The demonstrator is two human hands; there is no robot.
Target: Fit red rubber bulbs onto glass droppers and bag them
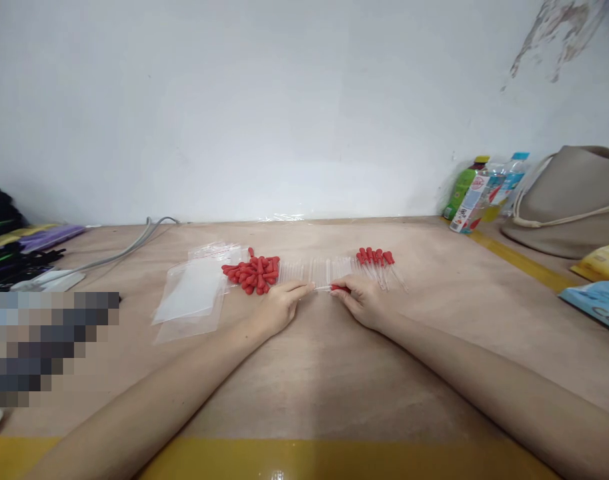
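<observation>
Between my two hands lies a clear glass dropper tube [323, 289], pinched by my left hand [283, 303]. My right hand [360, 300] grips a red rubber bulb [339, 289] at the tube's right end; whether the bulb sits over the glass I cannot tell. Just beyond my fingers is a row of clear glass tubes [320, 270]. Left of that row is a heap of red rubber bulbs [254, 272]. To the right, several droppers with red bulbs [377, 257] on their tubes lie side by side, tips toward me.
Clear plastic bags [191, 290] lie left of the bulbs. A grey cable [134, 245] runs along the back left. Bottles and a carton [470, 203] stand at the back right beside a beige bag [569, 193]. Blue and yellow packets [597, 303] rest at the right edge.
</observation>
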